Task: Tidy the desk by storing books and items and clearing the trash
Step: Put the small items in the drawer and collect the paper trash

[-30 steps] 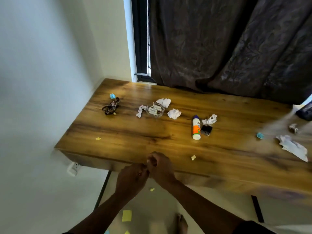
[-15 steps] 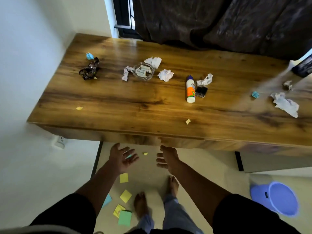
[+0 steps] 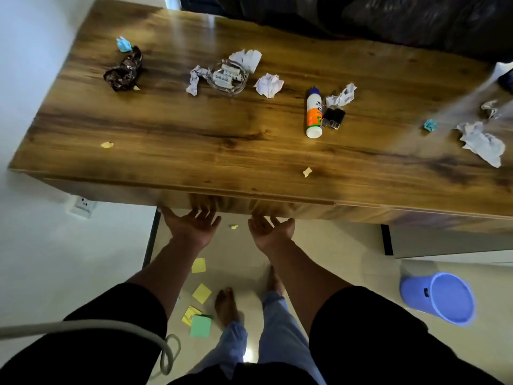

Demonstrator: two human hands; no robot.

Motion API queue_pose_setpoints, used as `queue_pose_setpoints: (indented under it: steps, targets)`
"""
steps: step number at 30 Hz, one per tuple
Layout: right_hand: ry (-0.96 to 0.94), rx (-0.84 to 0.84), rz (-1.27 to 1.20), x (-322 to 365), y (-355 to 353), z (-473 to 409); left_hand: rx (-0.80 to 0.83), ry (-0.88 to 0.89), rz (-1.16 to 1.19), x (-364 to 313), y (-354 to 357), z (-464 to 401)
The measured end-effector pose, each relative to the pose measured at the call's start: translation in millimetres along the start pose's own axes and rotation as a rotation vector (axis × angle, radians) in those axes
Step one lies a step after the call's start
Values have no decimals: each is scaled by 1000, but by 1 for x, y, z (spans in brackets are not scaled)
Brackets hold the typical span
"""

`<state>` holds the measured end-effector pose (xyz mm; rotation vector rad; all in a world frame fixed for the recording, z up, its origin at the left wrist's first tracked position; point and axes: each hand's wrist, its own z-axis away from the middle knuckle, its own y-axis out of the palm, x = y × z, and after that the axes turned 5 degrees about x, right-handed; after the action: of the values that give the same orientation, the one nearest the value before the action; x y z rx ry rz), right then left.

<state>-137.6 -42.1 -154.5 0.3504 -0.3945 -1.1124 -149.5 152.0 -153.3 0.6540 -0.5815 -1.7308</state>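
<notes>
1. Left hand (image 3: 191,225), right hand (image 3: 270,227): palms up, fingers spread, grasping nothing; fingertips under the desk (image 3: 194,151) front edge, probably reaching for a drawer.
2. Crumpled paper (image 3: 268,84), glue bottle (image 3: 314,112): beyond both hands, on the desktop.
3. Bin (image 3: 441,297): floor, right of the right hand.

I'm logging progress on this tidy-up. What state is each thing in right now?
left hand: open, empty, at the desk's front edge
right hand: open, empty, beside it
glue bottle: lying flat, capped
glass dish: upright, holding small white items
paper ball: crumpled, on the desk
dark wrapper: crumpled
purple bin: tipped over on the floor
sticky notes: scattered on the floor
</notes>
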Motion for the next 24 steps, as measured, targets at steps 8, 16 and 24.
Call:
queue_pose_setpoints:
  steps: [8,16,24]
  targets:
    - [12,19,-6,-2,-2,3,-13,40,-5,6,-6,-3]
    - [-11,7,45,-10,-15,12,-35,44,-6,10,-19,6]
    - [-6,-6,51,-22,-42,27,-52,51,-9,18,-41,33]
